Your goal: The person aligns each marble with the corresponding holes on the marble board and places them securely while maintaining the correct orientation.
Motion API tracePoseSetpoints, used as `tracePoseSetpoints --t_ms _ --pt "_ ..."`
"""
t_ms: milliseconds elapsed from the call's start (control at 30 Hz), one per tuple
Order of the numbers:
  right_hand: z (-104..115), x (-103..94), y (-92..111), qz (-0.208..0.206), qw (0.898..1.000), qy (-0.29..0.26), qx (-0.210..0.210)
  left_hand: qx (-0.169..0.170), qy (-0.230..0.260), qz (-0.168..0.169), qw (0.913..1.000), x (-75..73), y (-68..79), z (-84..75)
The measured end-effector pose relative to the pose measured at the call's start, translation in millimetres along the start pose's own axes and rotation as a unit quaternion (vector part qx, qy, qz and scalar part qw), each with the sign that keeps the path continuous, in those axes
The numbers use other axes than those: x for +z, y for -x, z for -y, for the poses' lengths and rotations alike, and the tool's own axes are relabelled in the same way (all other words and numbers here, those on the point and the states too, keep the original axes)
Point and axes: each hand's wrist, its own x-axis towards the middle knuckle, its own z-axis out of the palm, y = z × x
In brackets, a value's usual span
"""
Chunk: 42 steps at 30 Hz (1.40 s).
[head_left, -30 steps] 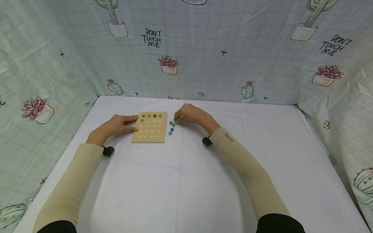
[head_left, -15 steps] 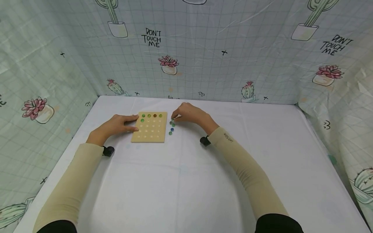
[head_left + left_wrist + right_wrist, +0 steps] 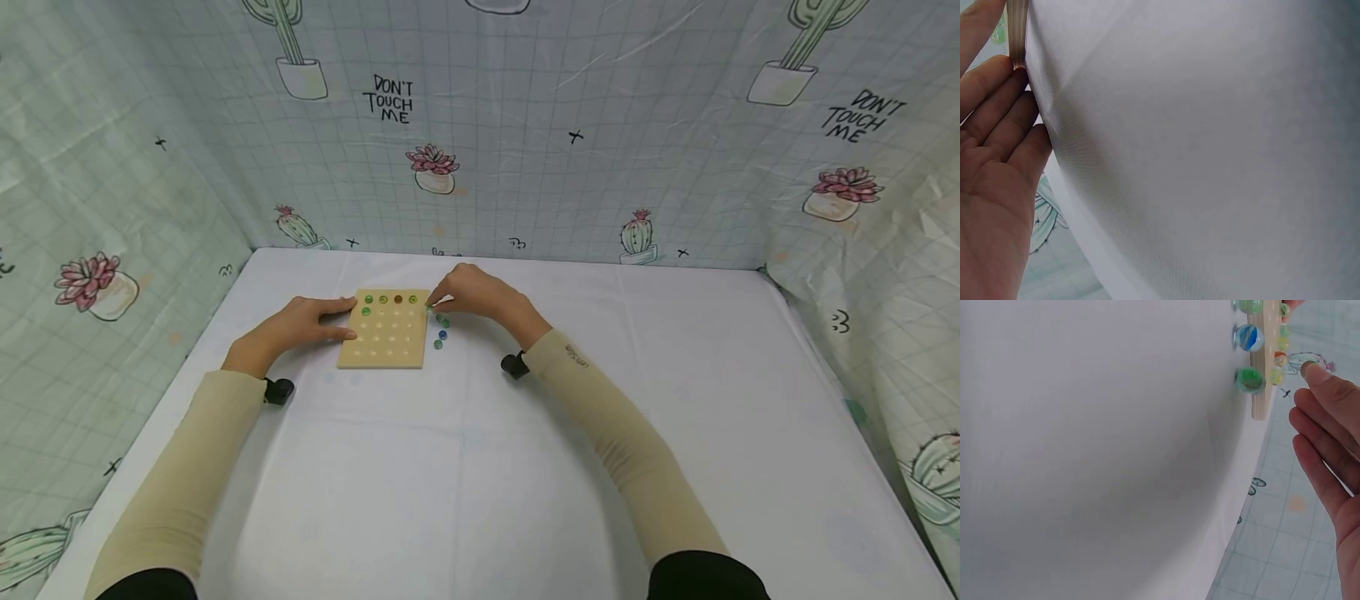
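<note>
A square wooden board (image 3: 381, 360) with rows of small hollows lies on the white table. Green marbles and a brown marble (image 3: 398, 299) fill hollows along its far row, and a green marble (image 3: 366, 312) sits at the left of the second. My left hand (image 3: 285, 327) rests at the board's left edge, thumb and forefinger extended against it. At the far right corner, my right hand (image 3: 480, 296) pinches a green marble (image 3: 430, 308) between thumb and fingertip. In the right wrist view that hand (image 3: 1335, 419) is raised beside the board, the marble mostly covered by the thumb.
Loose marbles lie just right of the board, among them a blue marble (image 3: 442, 335) and a green marble (image 3: 438, 344). The white table (image 3: 465, 467) ends at the back against a patterned cloth wall (image 3: 510, 183), with more cloth at both sides.
My right hand has moved left with the pinched marble, from above the loose marbles to the board's far right corner. The left hand and the board have stayed put.
</note>
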Motion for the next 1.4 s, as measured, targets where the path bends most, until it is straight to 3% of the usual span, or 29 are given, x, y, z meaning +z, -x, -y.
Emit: tracePoseSetpoints --t_ms 633,1100,1400 --pt "15 7.4 -15 -0.039 0.999 -0.026 0.003 0.004 -0.005 -0.009 0.9999 0.4 -1.0 1.8" --pt "25 13.3 -24 -0.041 0.998 -0.028 0.028 0.0 -0.007 0.001 1.0 0.9 -1.0 0.1" --pt "29 22.5 -32 -0.041 0.996 -0.06 0.044 -0.006 -0.01 0.002 0.9999 -1.1 1.4 -0.2"
